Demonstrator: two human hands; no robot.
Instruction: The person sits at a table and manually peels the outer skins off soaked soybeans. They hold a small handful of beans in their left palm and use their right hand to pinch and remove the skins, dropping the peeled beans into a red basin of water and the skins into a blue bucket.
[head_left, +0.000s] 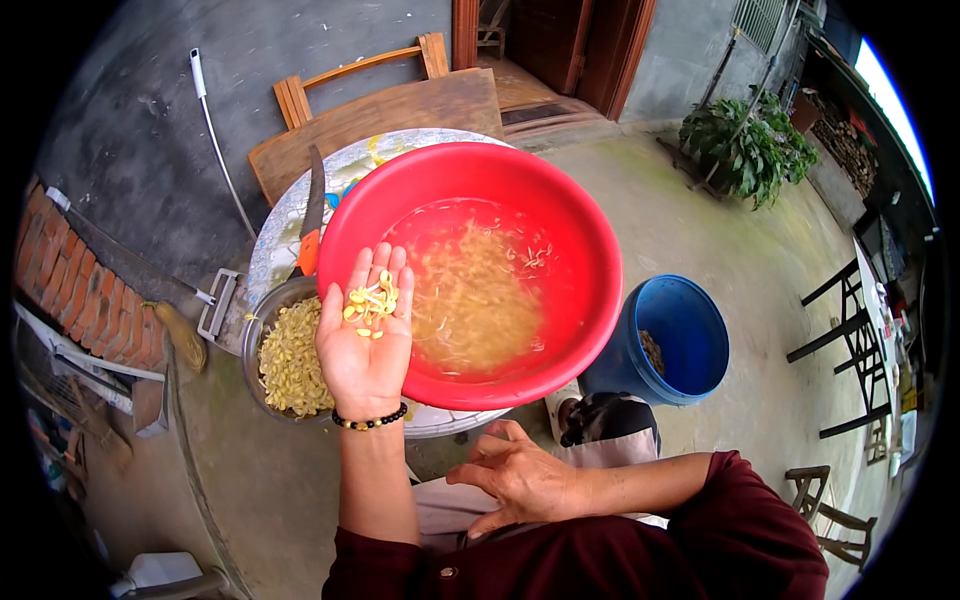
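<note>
My left hand (367, 330) lies palm up over the near left rim of a red plastic basin (577, 330), with a few yellow soybean sprouts (373, 300) resting on the palm and fingers. Cloudy water with many sprouts (480, 292) fills the basin's bottom. Just left of this hand, a metal bowl (251, 360) is heaped with bean sprouts (292, 360). My right hand (517, 476) hovers above my lap, its fingers bent and apart, holding nothing. Basin and bowl stand on a round table with a patterned cover (281, 232).
On the table's left, a pruning saw (311, 217) with an orange handle leans beside the basin. A blue bucket (679, 337) with brown matter inside stands on the floor at right. Behind the table is a wooden chair (390, 112); a squash (180, 336) lies at left.
</note>
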